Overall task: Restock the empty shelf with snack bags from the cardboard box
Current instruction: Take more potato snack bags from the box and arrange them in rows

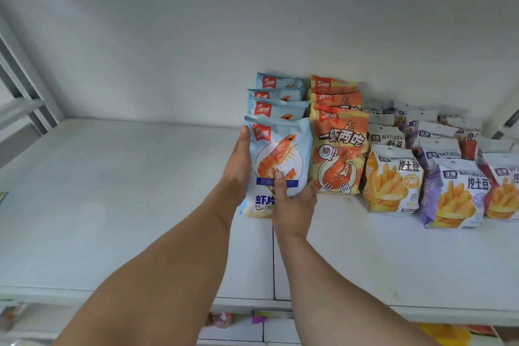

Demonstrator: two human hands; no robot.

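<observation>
Both hands, left hand [238,166] and right hand [292,205], grip my front blue shrimp bag [280,157], standing it upright on the shelf [126,205]. Right half looks stocked; left half bare. Box unseen.

We count four blue shrimp-chip bags [278,160] in one row at frame centre, four orange shrimp bags [338,149] beside them, and two hands; the fries bags [391,180] at right overlap too much to count
</observation>
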